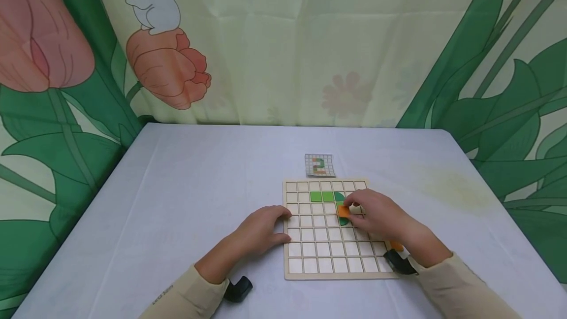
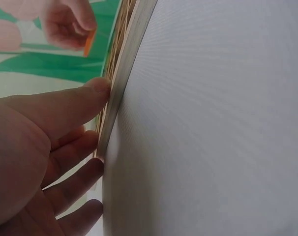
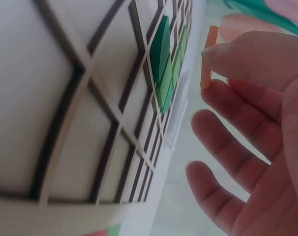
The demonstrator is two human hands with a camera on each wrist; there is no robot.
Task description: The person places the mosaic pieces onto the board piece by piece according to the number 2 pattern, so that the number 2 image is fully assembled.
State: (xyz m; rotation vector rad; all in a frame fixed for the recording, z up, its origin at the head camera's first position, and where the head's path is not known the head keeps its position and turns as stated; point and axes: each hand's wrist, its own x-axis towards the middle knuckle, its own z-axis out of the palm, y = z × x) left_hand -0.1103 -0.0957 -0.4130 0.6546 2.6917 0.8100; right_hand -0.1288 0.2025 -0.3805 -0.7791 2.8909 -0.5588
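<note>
A wooden grid board [image 1: 341, 276] with square cells lies on the table. My right hand [image 1: 383, 215] pinches an orange square tile [image 1: 343, 211] between thumb and index finger, above the board's upper right part. In the right wrist view the tile [image 3: 208, 58] is held edge-on, apart from the grid. Green square tiles [image 1: 321, 196] and a dark green rounded tile [image 1: 338, 196] form a row near the top; another dark green rounded tile [image 1: 343, 221] shows below the orange one. My left hand [image 1: 261, 229] touches the board's left edge with thumb and fingertips, fingers fairly straight.
Beyond the board lies a small card [image 1: 319, 165] printed with a coloured grid figure. An orange piece [image 1: 396, 246] shows partly beneath the right wrist. Black wrist devices [image 1: 238, 289] sit at both cuffs. A patterned curtain [image 1: 274, 63] hangs behind the white-covered table [image 1: 177, 186].
</note>
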